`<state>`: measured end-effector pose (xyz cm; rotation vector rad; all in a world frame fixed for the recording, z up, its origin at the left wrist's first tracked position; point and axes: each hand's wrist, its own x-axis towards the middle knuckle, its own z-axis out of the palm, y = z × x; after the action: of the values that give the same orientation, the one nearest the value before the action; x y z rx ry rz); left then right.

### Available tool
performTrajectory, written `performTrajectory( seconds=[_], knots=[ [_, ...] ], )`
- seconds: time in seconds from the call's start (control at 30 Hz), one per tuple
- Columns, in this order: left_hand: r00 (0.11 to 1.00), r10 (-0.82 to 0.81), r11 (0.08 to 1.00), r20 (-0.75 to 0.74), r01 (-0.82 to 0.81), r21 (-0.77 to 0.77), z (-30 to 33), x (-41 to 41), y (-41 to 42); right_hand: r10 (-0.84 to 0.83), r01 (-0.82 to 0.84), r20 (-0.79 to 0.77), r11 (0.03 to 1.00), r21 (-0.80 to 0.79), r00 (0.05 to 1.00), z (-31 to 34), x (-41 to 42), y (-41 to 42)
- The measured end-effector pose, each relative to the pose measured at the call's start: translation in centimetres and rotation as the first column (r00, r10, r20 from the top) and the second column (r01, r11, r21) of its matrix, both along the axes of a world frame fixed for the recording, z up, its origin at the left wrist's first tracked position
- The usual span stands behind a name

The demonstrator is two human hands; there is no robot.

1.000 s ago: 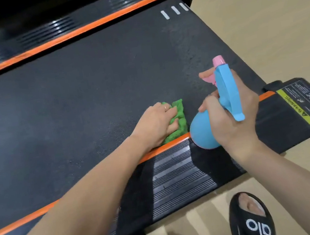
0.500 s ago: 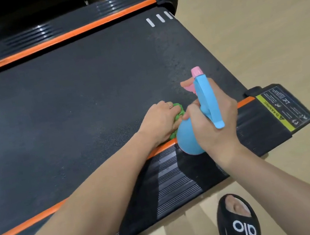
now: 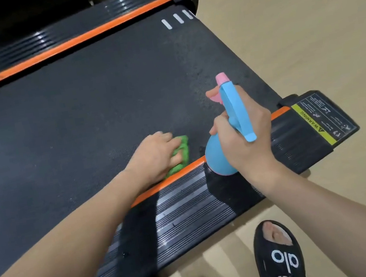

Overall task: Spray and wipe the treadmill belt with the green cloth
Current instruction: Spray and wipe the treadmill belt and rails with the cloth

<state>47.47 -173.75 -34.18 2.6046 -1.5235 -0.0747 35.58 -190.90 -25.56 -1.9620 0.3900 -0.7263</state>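
The black treadmill belt point(image 3: 81, 111) fills the left and middle of the view. My left hand point(image 3: 154, 156) presses the bunched green cloth point(image 3: 21, 176) flat on the belt close to the near orange stripe point(image 3: 183, 174); most of the cloth is hidden under the hand. Just to the right, my right hand point(image 3: 245, 139) grips a blue spray bottle point(image 3: 218, 159) with a pink nozzle point(image 3: 222, 79), held above the near side rail, nozzle aimed away over the belt. A finger rests on the pink trigger.
Ribbed black side rail point(image 3: 183, 207) runs along the near edge, ending in a cap with a yellow warning label point(image 3: 313, 122). The far rail point(image 3: 65, 40) has an orange stripe. Beige floor point(image 3: 291, 25) lies to the right. My two black slippers point(image 3: 279, 259) stand below the rail.
My left hand and the cloth have slid a little left along the near edge, opening a gap to the spray bottle. The right hand still holds the bottle in much the same pose.
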Motion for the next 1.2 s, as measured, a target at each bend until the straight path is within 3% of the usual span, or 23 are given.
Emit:
performTrajectory(
  seconds=[0.13, 0.27, 0.4, 0.5, 0.7, 0.83, 1.03, 1.13, 1.2],
  knots=[
    [0.989, 0.146, 0.989, -0.016, -0.146, 0.032, -0.5, -0.5, -7.5, 0.023, -0.023, 0.0, 0.999, 0.031, 1.0, 0.3, -0.3, -0.6],
    [0.978, 0.204, 0.974, -0.051, -0.208, -0.087, -1.2, -1.5, -4.9, 0.029, -0.029, -0.17, 1.0, -0.001, 0.985, 1.9, -0.9, -3.7],
    [0.949, 0.308, 0.949, -0.066, -0.312, -0.055, -1.1, -2.7, -4.8, -0.004, -0.247, -0.6, 0.909, -0.335, 0.8, 3.1, -2.4, -7.7],
    [0.922, 0.387, 0.918, -0.035, -0.388, -0.084, -1.3, -3.1, -5.0, -0.098, -0.309, -0.727, 0.86, -0.405, 0.679, 3.2, -4.2, -8.9],
    [0.852, 0.524, 0.848, -0.003, -0.522, -0.089, -1.1, -4.1, -4.5, -0.192, -0.209, -0.782, 0.901, -0.38, 0.593, 2.3, -5.5, -10.2],
    [0.765, 0.644, 0.763, -0.027, -0.644, -0.048, -0.9, -4.7, -3.7, -0.188, -0.204, -0.781, 0.905, -0.374, 0.596, 1.9, -5.0, -10.4],
    [0.724, 0.687, 0.724, -0.061, -0.674, 0.147, -1.5, -5.5, -0.1, -0.13, -0.244, -0.778, 0.906, -0.345, 0.615, 1.4, -4.0, -8.8],
    [0.599, 0.784, 0.603, -0.164, -0.797, -0.029, 0.0, -6.6, -0.3, -0.072, -0.245, -0.764, 0.925, -0.292, 0.641, 1.3, -3.9, -7.5],
    [0.57, 0.8, 0.562, -0.187, -0.821, -0.097, 0.9, -7.1, -0.8, -0.025, -0.302, -0.772, 0.912, -0.278, 0.635, 1.5, -3.7, -6.7]
  ],
)
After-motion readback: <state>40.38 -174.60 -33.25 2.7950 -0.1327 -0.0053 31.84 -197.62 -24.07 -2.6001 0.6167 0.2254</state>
